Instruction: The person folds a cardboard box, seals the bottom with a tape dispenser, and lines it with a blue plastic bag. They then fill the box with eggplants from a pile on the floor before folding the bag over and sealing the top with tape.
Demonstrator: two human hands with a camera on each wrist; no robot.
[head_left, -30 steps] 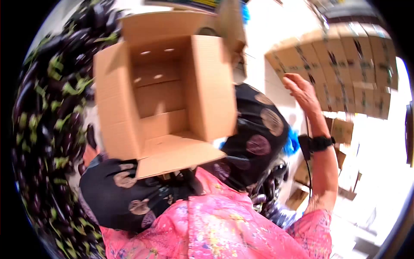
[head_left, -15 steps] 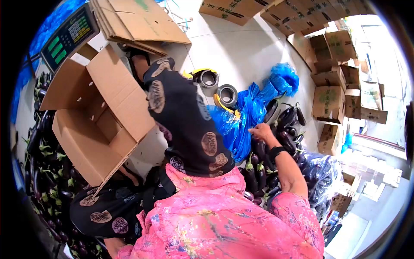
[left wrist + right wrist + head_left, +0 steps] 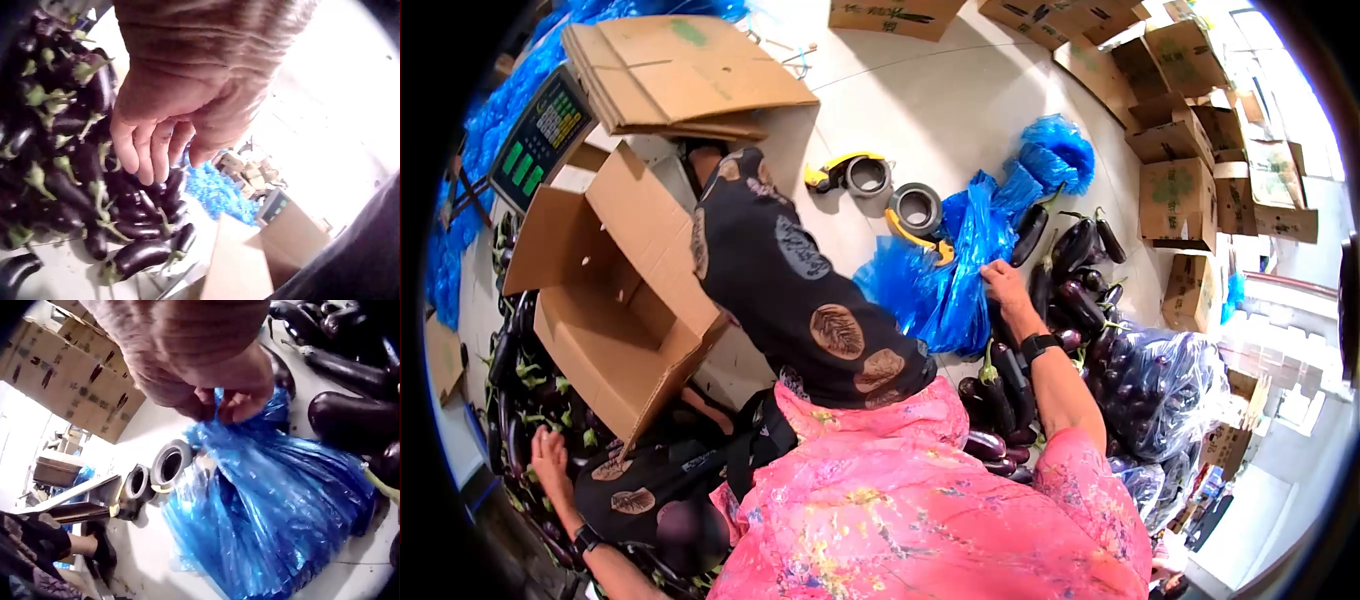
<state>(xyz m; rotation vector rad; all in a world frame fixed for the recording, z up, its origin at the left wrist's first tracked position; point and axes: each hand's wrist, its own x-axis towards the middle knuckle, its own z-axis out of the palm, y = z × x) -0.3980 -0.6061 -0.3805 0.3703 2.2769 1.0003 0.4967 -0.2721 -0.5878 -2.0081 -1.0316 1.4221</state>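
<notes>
My right hand [image 3: 1006,287] pinches a blue plastic bag [image 3: 262,506] near its gathered upper part, and the sheet spreads below the fingers. Beside it on the floor lie several dark purple eggplants [image 3: 1076,250], a few right next to the wrist. My left hand [image 3: 169,125] hangs loosely over a big heap of eggplants [image 3: 69,181] with nothing between its fingers. In the head view this left hand [image 3: 552,462] is at the lower left, beside the knee. An open cardboard box [image 3: 595,330] stands tilted between the legs and the heap, flaps spread.
Two tape dispensers [image 3: 916,208] lie on the pale floor. Flattened cardboard [image 3: 690,75] is stacked beside a scale display [image 3: 543,138]. Cardboard boxes [image 3: 1178,205] stand at the right, near a clear bag of eggplants [image 3: 1165,390].
The open box has gone from in front of the body to the left side. My right hand has come down from the raised position to the blue bag. My left hand has come into view.
</notes>
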